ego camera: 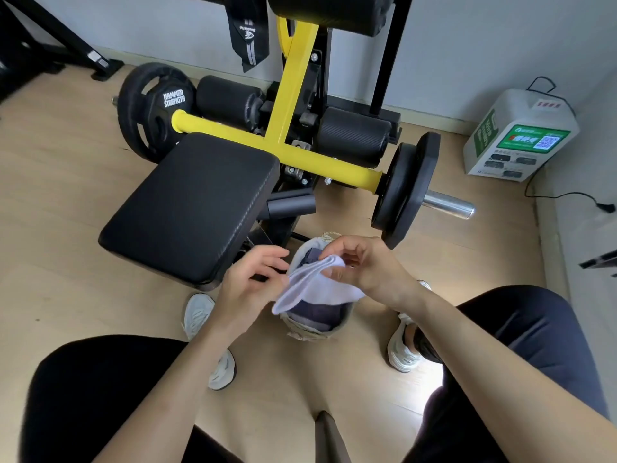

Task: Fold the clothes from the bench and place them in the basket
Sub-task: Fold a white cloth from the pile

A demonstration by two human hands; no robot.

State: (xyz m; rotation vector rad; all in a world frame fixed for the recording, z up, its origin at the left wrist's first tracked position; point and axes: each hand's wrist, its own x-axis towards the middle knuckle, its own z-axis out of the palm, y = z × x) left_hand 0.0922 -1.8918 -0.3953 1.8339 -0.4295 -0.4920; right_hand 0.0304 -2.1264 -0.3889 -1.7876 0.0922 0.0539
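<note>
— Pale wood floor (66,182) underfoot, grey wall behind. Biggest piece on it?

— Yellow-framed weight machine (290,95), with black plates (407,192) at both ends of its bar.

— And in front of that?

— Black padded bench (193,208), left of centre, tilted toward the camera.

— Next down in size?

— White charging box (521,135) by the right wall, well apart from the machine's seat.

— Then the basket?

— Small pale basket (314,332) on the floor between two light sneakers (197,312), near the bench's closest corner. Dark folded clothes (317,312) inside.

— Smallest last?

— White cloth (320,285), stretched just above the basket. Gripped at its lower left edge by the curled left hand (253,282), pinched at its upper end by thumb and fingertips of the right hand (364,265).
</note>
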